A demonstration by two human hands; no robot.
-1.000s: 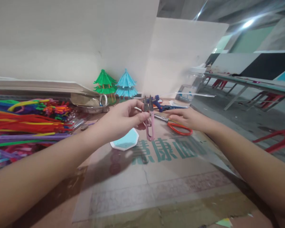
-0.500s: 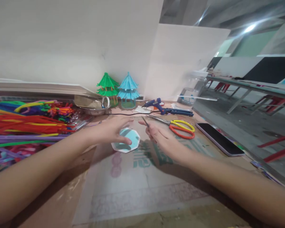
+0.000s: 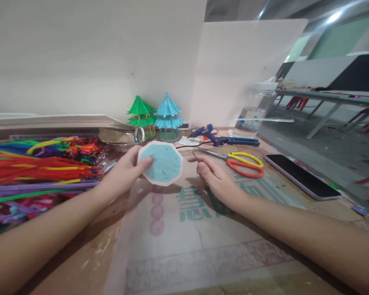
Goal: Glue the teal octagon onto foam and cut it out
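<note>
My left hand (image 3: pixel 132 166) grips the left side of a light-blue octagonal piece with a white border (image 3: pixel 164 164), thumb on its face and the other fingers behind it. The piece is tilted up toward me, and small dark spots show near its edge. Just right of it, my right hand (image 3: pixel 213 176) is closed around a thin dark pointed stick (image 3: pixel 194 155), whose tip sticks up past the fingers; the rest is hidden in the palm. Beyond that hand lie scissors with yellow and orange handles (image 3: pixel 244 164).
Bundles of coloured pipe cleaners (image 3: pixel 33 164) fill the left. At the back stand a green tiered-roof model (image 3: pixel 140 110), a blue one (image 3: pixel 168 112), a metal bowl (image 3: pixel 118 137), a blue glue gun (image 3: pixel 204 132) and a clear bottle (image 3: pixel 255 106). A phone (image 3: pixel 301 176) lies right.
My left hand has taken hold of the octagonal piece and lifted it off the table, tilting it up. My right hand still holds the stick. The view has shifted slightly.
</note>
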